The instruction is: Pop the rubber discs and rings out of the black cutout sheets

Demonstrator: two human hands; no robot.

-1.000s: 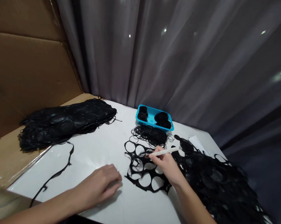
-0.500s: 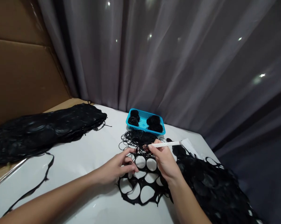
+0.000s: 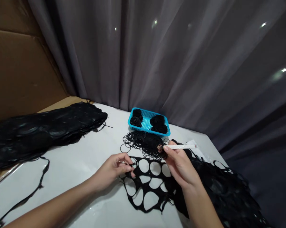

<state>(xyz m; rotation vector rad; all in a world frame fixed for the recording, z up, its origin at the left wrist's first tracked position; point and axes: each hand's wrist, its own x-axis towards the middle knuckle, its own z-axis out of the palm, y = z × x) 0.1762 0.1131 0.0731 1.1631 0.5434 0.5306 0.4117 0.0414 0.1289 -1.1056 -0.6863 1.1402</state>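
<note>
Black perforated sheet lies spread on the white table, between the two hands, its round openings letting the tabletop show through. Its upper left corner is right at the fingertips of the left hand, whose thumb and forefinger are brought together on a small dark bit; whether that bit is joined to the sheet I cannot tell. On the sheet's other side, the right hand grips a white stick between thumb and forefinger, the other fingers curled under; something dark, too small to make out, shows by the fingertips. Just beyond the sheet sits a tangle of thin black rings, with a blue basket holding dark clumps behind it. Right of the right hand spreads a black heap.
</note>
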